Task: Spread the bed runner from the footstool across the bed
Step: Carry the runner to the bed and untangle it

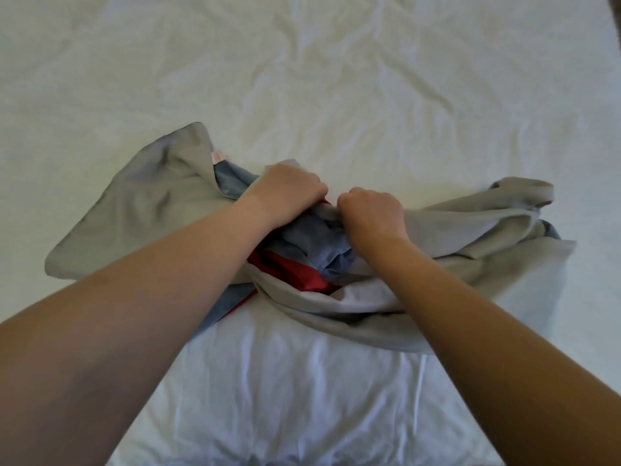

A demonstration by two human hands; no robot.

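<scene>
Head view, looking down onto the bed (336,79). A white sheet (437,105) covers it, creased all over.

Bed runner (134,213): lies on the bed near the middle of the view, bunched up and not yet spread. The outer face is grey; the inner folds show blue and a red band (the red shows only in the near-centre folds, between the two forearms). One grey lobe extends left and rises to a peak at its far end. A second grey lobe extends right and is folded over itself at the right end. A small pink tag (215,156) sits at the edge of the left lobe, just far-left of the left hand. A grey fold trails toward the near side, passing under the right forearm.

Left hand (285,188): on top of the bundle at centre, knuckles up. Its fingers (314,185) curl down into the fabric, grasping the runner.

Right hand (373,213): just beside the left hand, on its right, with a narrow gap between them. Its fingers (351,196) are clenched on a gather of grey cloth; fingertips hidden.

Both forearms are bare, reaching in from the near left and near right. The near strip of sheet between them reads brighter white, with lengthwise creases.
</scene>
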